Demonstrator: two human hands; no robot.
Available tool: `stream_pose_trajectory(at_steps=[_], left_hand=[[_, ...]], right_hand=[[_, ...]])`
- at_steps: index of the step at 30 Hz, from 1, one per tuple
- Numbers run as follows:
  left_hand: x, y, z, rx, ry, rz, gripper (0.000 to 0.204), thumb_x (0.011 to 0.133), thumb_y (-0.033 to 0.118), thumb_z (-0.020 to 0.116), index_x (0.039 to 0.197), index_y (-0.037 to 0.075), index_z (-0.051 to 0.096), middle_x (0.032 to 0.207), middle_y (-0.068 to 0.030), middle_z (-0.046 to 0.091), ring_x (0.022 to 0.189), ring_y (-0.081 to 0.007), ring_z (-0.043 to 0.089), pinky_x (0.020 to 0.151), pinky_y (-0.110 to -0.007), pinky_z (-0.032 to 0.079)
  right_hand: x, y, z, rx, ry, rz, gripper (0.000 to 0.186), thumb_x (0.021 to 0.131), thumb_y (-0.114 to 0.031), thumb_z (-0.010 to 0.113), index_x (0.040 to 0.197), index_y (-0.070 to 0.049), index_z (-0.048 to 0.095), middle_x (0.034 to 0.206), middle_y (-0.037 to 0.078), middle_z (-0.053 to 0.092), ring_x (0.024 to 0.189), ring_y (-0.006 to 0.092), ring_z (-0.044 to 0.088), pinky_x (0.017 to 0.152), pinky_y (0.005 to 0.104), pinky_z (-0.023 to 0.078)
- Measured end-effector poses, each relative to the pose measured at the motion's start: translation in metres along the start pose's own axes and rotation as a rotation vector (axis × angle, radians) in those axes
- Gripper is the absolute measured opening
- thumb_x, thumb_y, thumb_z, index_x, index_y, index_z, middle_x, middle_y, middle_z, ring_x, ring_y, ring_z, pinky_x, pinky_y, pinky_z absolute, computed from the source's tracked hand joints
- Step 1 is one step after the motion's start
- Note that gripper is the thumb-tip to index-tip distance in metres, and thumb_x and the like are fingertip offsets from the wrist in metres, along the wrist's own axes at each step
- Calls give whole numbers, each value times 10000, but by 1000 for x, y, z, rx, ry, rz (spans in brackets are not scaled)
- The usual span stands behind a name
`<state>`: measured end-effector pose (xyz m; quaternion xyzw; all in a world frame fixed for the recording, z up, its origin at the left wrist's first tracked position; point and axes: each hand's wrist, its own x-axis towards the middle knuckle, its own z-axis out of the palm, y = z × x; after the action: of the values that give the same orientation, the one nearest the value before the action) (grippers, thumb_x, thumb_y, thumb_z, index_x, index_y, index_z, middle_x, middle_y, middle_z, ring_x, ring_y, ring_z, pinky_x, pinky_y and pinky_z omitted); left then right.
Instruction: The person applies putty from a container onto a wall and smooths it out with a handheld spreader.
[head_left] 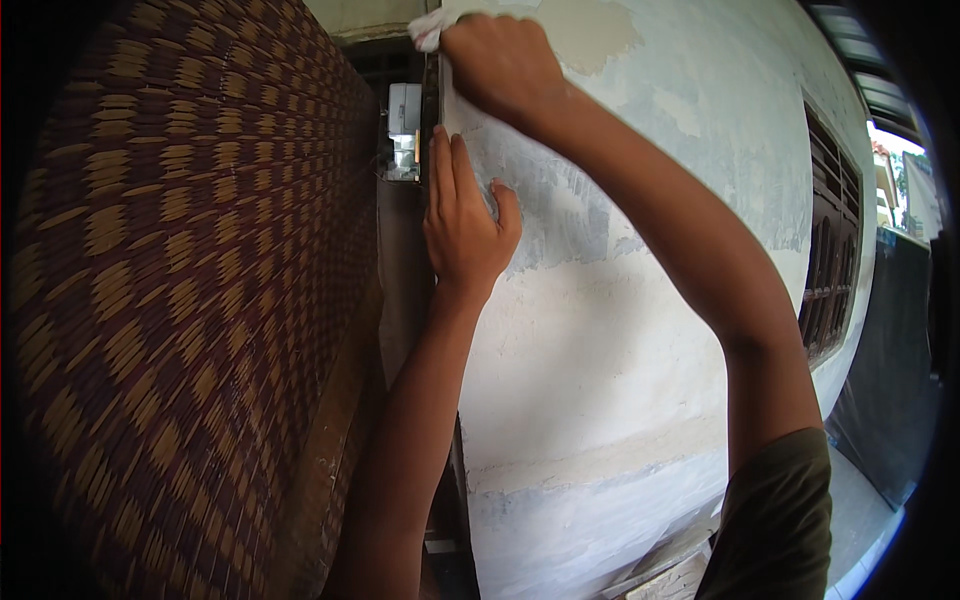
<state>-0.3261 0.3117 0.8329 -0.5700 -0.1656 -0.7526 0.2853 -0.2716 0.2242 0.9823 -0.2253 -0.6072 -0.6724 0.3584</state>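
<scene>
My left hand (462,218) lies flat, fingers stretched upward and thumb apart, against the edge of a pale plastered wall (590,330). Higher up, my right hand (505,68) is closed in a fist at the top of the same wall edge. A crumpled white cloth (427,32) with faint reddish marks pokes out of its left side; the rest of it is hidden in the fist. Just left of my left fingertips, a grey-white metal box (404,130) is set in the dark gap beside the wall.
A woven brown-and-tan panel (190,260) stands close on the left, with a wooden beam (325,450) along its lower edge. To the right are a dark barred window (832,235) and a dark sheet (885,370). Pale boards (675,575) lie at the wall's foot.
</scene>
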Motion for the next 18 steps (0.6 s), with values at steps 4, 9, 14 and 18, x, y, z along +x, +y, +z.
stream_pose_trajectory(at_steps=[4,9,14,18], left_hand=[[2,4,9,0,14,35,550,865,130,519,1352,-105,419,1450,-322,361,1286,-460,451,1002,-469,450],[-4,-5,1,-4,-28,-13,559,866,132,518,1362,-103,414,1460,-311,357,1289,-461,449,1014,-465,447],[1,0,1,26,16,29,569,861,155,516,1336,-140,412,1430,-354,359,1309,-472,425,1024,-490,451],[3,6,4,0,-21,16,571,857,149,522,1319,-170,415,1441,-347,355,1294,-473,445,1028,-482,449]], right_hand=[[10,46,43,-188,-73,-13,103,790,-79,598,824,-54,691,838,154,681,730,324,692,609,426,537],[-32,-23,14,-50,-203,-159,115,820,-114,590,881,-59,670,887,143,683,793,318,695,649,422,545],[-9,-2,1,-107,-55,55,137,837,-175,584,851,-127,711,838,97,704,796,263,709,663,389,539],[11,38,30,-155,-44,54,183,871,-133,541,829,-17,676,839,193,667,765,337,684,634,453,530]])
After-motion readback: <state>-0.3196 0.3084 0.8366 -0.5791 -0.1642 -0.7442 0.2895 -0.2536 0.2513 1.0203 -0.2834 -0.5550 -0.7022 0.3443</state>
